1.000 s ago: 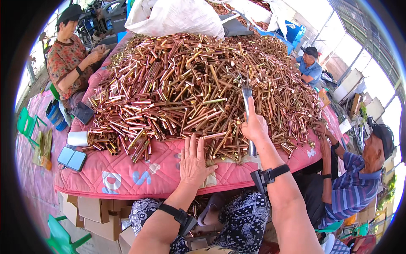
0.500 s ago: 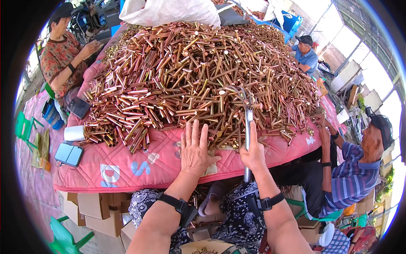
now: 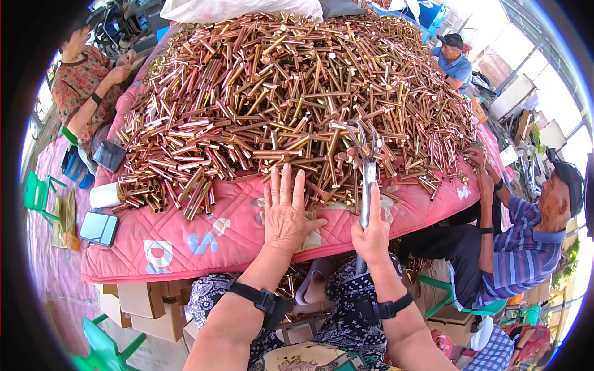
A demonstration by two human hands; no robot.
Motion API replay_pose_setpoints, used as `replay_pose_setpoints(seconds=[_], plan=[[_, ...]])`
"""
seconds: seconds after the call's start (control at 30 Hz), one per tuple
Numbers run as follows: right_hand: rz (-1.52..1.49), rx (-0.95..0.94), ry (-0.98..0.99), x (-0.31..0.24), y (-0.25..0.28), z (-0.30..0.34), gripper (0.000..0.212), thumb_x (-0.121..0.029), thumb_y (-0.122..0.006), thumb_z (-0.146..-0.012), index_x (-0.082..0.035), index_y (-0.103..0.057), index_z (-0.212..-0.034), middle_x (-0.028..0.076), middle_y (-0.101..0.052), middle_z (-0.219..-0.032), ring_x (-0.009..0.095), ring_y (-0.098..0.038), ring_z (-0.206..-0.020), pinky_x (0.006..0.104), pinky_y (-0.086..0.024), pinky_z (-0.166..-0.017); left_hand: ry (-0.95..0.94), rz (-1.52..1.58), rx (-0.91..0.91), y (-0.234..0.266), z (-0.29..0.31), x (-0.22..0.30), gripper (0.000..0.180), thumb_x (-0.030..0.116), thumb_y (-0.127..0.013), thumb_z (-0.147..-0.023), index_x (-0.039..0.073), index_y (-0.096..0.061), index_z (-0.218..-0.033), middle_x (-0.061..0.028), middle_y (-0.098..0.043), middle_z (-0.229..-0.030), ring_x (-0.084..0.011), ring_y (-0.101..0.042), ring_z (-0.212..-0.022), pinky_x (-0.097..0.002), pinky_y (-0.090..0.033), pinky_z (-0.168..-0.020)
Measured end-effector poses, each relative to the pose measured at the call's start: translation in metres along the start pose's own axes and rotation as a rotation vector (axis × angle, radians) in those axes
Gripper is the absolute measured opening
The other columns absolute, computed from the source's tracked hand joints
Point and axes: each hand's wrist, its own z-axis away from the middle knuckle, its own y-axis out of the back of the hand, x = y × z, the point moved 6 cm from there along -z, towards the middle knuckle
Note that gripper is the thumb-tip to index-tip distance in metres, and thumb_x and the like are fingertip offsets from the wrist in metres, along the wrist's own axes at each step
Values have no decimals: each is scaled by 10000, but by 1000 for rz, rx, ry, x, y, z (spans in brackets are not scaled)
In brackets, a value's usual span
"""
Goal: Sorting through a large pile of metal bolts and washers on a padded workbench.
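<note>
A big heap of copper-coloured metal tubes (image 3: 247, 105), some with flat round heads, lies on a pink quilted pad (image 3: 247, 229). My left hand (image 3: 284, 216) rests at the heap's near edge, palm down, fingers stretched forward and thumb out to the right. In my right hand (image 3: 372, 238) is the handle of a small metal hand rake (image 3: 369, 185), its index finger laid along the shaft. The rake's curved tines reach into the near side of the heap. Some tubes lie around and partly hide the tine tips.
A white cup-like object (image 3: 106, 195) and a pale flat case (image 3: 99, 229) sit at the pad's left edge. Co-workers sit on the left, at the far right and at the near right (image 3: 520, 253). Cardboard boxes (image 3: 151, 309) and green stools (image 3: 105, 346) stand below.
The view has tilted slightly. My left fingertips are a little farther forward against the heap, and the rake's tines have turned and shifted slightly right. Both grips look the same.
</note>
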Motion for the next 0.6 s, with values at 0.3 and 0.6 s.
replay_pose_setpoints(seconds=[0.3, 0.6], plan=[[3, -5, -49, -9, -5, 34, 828, 22, -542, -680, -45, -187, -1424, 202, -598, -1094, 326, -629, -657, 359, -497, -564, -60, -13, 82, 3, -1, 3, 1165, 408, -839, -471, 84, -222, -1406, -149, -217, -1461, -340, -155, -1371, -496, -149, -1101], [-81, 72, 60, -52, 75, -51, 754, -3, -532, -692, -62, -275, -1399, 184, -631, -958, 237, -610, -601, 330, -503, -578, -18, 3, 52, 4, 6, -2, 1100, 396, -831, -505, 91, -259, -1395, -132, -230, -1460, -316, -161, -1372, -478, -152, -1105]])
